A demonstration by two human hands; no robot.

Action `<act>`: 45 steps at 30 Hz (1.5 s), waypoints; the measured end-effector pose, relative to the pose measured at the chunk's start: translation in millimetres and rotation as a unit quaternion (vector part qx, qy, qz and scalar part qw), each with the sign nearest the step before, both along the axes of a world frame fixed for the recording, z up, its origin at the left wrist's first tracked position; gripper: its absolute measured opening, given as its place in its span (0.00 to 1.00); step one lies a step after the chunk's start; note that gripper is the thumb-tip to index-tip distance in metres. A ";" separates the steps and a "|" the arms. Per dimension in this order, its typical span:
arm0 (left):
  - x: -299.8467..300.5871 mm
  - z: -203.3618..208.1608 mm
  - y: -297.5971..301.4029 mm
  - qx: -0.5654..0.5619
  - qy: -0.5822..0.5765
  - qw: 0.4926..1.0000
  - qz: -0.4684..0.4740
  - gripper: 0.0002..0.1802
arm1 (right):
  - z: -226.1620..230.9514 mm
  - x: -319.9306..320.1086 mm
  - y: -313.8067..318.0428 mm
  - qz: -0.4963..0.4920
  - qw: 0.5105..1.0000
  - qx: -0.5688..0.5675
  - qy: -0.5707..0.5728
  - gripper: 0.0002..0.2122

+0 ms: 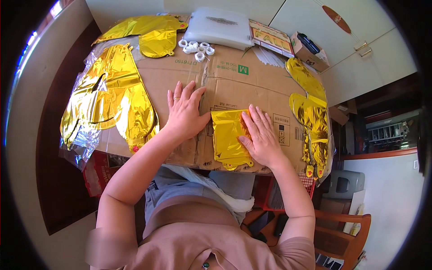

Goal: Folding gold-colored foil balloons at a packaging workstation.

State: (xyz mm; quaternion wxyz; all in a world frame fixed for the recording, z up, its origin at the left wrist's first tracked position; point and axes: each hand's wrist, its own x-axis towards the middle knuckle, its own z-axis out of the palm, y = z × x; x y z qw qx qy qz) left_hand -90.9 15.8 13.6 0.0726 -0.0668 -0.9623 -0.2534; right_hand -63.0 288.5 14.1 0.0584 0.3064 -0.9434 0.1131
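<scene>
A folded gold foil balloon lies flat on the cardboard near its front edge. My right hand rests on the balloon's right side, palm down with the fingers stretched out. Just left of it, my left hand lies flat on the cardboard, fingers spread, with nothing in it; a ring is on one finger. Large unfolded gold foil balloons are spread at the left. Another gold foil balloon lies at the far left, and gold foil pieces lie along the right side.
Several small white ribbon rolls sit at the back, before a stack of clear plastic sleeves. A picture-covered box and a small carton with a black object stand at the back right. A wooden chair is at the lower right.
</scene>
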 end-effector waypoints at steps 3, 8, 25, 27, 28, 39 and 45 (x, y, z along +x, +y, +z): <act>-0.4 1.3 1.0 0.000 -0.005 1.000 0.004 0.41 | -0.2 0.6 -0.2 -0.002 1.000 0.001 -0.002 0.31; -0.8 1.1 2.4 -0.007 -0.008 1.000 0.013 0.41 | 1.0 1.4 -0.2 -0.004 1.000 0.009 -0.003 0.31; 25.8 19.0 21.1 0.043 0.162 0.962 -0.215 0.31 | 1.1 3.8 -5.3 -0.020 1.000 0.004 -0.005 0.31; 35.0 29.4 28.9 0.061 0.151 0.953 -0.255 0.31 | 1.9 4.0 -5.4 -0.017 1.000 0.000 0.000 0.31; 36.8 31.6 32.2 0.069 0.145 0.948 -0.275 0.32 | 2.3 4.1 -5.3 -0.016 1.000 -0.002 0.002 0.31; 53.3 -6.2 43.5 -0.135 0.090 0.959 -0.233 0.43 | -1.6 3.3 -3.5 -0.011 1.000 0.000 0.008 0.31; 63.6 -7.5 36.2 -0.113 0.087 0.974 -0.174 0.46 | -1.3 4.0 -3.7 -0.014 1.000 0.010 0.007 0.31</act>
